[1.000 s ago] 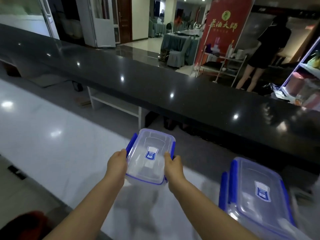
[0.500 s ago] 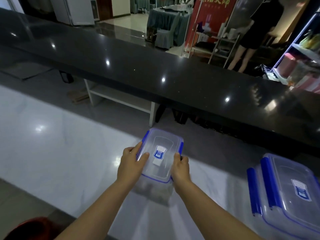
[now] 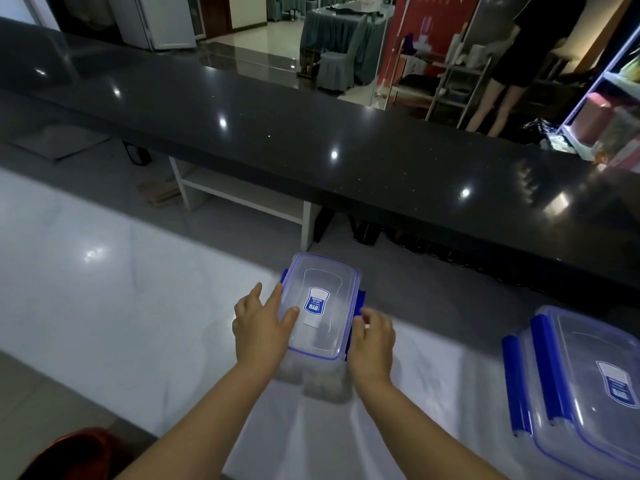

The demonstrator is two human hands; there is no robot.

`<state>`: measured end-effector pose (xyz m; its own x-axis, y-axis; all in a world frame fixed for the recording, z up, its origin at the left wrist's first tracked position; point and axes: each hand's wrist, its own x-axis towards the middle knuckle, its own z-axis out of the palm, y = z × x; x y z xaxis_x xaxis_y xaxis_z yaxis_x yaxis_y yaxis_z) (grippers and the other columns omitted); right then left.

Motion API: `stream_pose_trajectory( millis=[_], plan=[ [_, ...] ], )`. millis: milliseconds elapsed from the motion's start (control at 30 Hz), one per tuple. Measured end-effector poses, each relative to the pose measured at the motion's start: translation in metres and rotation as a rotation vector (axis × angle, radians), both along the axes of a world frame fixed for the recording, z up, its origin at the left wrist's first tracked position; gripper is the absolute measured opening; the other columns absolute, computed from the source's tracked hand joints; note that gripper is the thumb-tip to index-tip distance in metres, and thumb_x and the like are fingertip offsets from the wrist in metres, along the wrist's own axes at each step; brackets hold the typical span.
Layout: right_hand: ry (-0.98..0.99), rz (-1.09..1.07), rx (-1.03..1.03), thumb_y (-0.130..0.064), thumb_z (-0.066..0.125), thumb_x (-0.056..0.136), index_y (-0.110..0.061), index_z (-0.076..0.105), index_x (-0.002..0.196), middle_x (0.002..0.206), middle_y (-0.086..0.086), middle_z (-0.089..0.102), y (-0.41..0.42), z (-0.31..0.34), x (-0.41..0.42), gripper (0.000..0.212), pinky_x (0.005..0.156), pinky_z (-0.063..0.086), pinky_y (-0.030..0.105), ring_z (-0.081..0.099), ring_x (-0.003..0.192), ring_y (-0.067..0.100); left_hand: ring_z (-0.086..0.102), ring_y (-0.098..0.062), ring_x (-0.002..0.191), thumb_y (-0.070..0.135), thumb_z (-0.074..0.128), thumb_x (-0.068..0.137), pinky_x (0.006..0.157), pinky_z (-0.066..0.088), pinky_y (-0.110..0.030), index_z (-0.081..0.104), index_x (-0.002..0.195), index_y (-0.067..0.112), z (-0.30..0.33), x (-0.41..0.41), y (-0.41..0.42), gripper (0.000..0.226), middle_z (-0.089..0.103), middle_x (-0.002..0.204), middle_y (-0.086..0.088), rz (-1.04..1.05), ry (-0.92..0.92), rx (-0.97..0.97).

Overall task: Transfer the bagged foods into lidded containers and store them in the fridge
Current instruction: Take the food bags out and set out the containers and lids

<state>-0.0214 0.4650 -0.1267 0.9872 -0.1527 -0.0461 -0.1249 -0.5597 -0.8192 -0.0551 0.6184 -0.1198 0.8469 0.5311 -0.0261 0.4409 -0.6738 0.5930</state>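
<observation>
A small clear container with a blue-trimmed lid (image 3: pixel 320 306) rests on the white counter (image 3: pixel 104 289), with pale round food showing through its near wall. My left hand (image 3: pixel 259 329) lies on the lid's left side, thumb on top, fingers spread along the edge. My right hand (image 3: pixel 372 339) pinches the blue clip on the lid's right side. A larger clear container with blue clips (image 3: pixel 581 386) sits on the counter at the right, lid on.
A long black raised bar top (image 3: pixel 346 147) runs across behind the counter. A red object (image 3: pixel 69 452) shows at the bottom left corner. Beyond the bar a person (image 3: pixel 519 64) stands near shelves (image 3: pixel 616 109) and a white fridge (image 3: pixel 156 22).
The small container has come down from being held in the air onto the counter. My left hand shifted onto the lid and my right hand moved to the right clip.
</observation>
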Motion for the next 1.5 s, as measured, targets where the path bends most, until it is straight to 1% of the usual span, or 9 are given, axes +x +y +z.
stream_pose_trajectory(
  millis=[167, 367, 500, 767, 867, 1100, 1200, 1300, 1500],
  plan=[
    [0.043, 0.161, -0.009, -0.024, 0.047, 0.095, -0.015, 0.054, 0.115, 0.114, 0.005, 0.045, 0.009, 0.003, -0.014, 0.023, 0.089, 0.036, 0.025, 0.036, 0.108, 0.017, 0.018, -0.022, 0.137, 0.041, 0.051, 0.091, 0.108, 0.02, -0.04, 0.049, 0.134, 0.019, 0.004, 0.002, -0.004, 0.048, 0.037, 0.147, -0.002, 0.017, -0.044, 0.109],
    [0.063, 0.269, 0.086, -0.025, 0.048, 0.095, -0.022, 0.045, 0.133, 0.118, 0.0, 0.04, 0.013, 0.02, -0.018, 0.038, 0.097, 0.038, 0.03, 0.03, 0.116, 0.017, 0.035, -0.019, 0.131, 0.033, 0.061, 0.086, 0.104, 0.03, -0.037, 0.056, 0.127, 0.021, 0.023, 0.002, -0.021, 0.043, 0.056, 0.131, 0.001, -0.018, -0.174, -0.012],
    [0.12, 0.263, 0.137, -0.021, 0.052, 0.093, -0.018, 0.039, 0.14, 0.128, 0.008, 0.041, 0.026, 0.027, -0.016, 0.049, 0.101, 0.034, 0.028, 0.035, 0.123, 0.022, 0.039, -0.018, 0.131, 0.026, 0.063, 0.084, 0.105, 0.03, -0.031, 0.042, 0.138, 0.023, 0.026, -0.003, -0.031, 0.058, 0.049, 0.138, 0.002, -0.081, -0.142, -0.043],
    [0.252, 0.09, 0.321, -0.014, 0.06, 0.081, -0.022, 0.052, 0.103, 0.108, 0.006, 0.058, 0.027, 0.012, -0.015, 0.024, 0.086, 0.053, 0.049, 0.06, 0.098, 0.029, 0.032, -0.028, 0.131, 0.04, 0.07, 0.076, 0.106, 0.03, -0.036, 0.039, 0.136, 0.011, 0.016, -0.023, -0.013, 0.073, 0.041, 0.142, -0.009, 0.042, -0.012, 0.05],
    [0.294, 0.092, 0.266, -0.021, 0.06, 0.085, -0.017, 0.054, 0.105, 0.111, 0.008, 0.06, 0.025, 0.01, -0.015, 0.02, 0.086, 0.054, 0.048, 0.06, 0.098, 0.028, 0.045, -0.03, 0.116, 0.04, 0.072, 0.074, 0.094, 0.038, -0.036, 0.047, 0.121, 0.007, 0.017, -0.026, -0.013, 0.063, 0.051, 0.128, -0.012, 0.092, -0.02, -0.034],
    [0.274, 0.048, 0.099, -0.028, 0.054, 0.09, -0.023, 0.055, 0.112, 0.12, 0.007, 0.045, 0.035, 0.03, -0.026, 0.023, 0.092, 0.049, 0.046, 0.035, 0.115, 0.027, 0.041, -0.027, 0.116, 0.031, 0.074, 0.074, 0.095, 0.037, -0.034, 0.042, 0.131, 0.01, 0.03, -0.033, 0.0, 0.069, 0.047, 0.129, -0.01, 0.036, -0.152, -0.088],
    [0.186, 0.054, 0.3, -0.024, 0.051, 0.091, -0.032, 0.046, 0.131, 0.127, 0.003, 0.049, 0.045, 0.05, -0.038, 0.041, 0.095, 0.048, 0.044, 0.043, 0.117, 0.023, 0.042, -0.025, 0.115, 0.024, 0.075, 0.072, 0.094, 0.037, -0.032, 0.043, 0.13, 0.014, 0.043, -0.042, 0.01, 0.067, 0.048, 0.125, -0.007, -0.009, -0.26, -0.182],
    [0.094, 0.098, 0.637, -0.01, 0.05, 0.093, -0.031, 0.043, 0.13, 0.106, 0.001, 0.065, 0.051, 0.077, -0.052, 0.043, 0.077, 0.053, 0.029, 0.063, 0.087, 0.015, 0.046, -0.023, 0.111, 0.025, 0.077, 0.069, 0.093, 0.044, -0.036, 0.045, 0.125, 0.019, 0.054, -0.055, 0.022, 0.064, 0.052, 0.118, -0.004, -0.029, -0.34, -0.23],
    [0.027, 0.309, 0.404, -0.004, 0.056, 0.089, -0.021, 0.055, 0.103, 0.093, 0.01, 0.067, 0.039, 0.105, -0.085, 0.022, 0.061, 0.048, 0.017, 0.058, 0.069, 0.013, 0.03, -0.02, 0.128, 0.028, 0.077, 0.073, 0.106, 0.03, -0.032, 0.024, 0.145, 0.016, 0.074, -0.103, 0.047, 0.09, 0.033, 0.142, -0.008, -0.15, -0.464, 0.103]
  ],
)
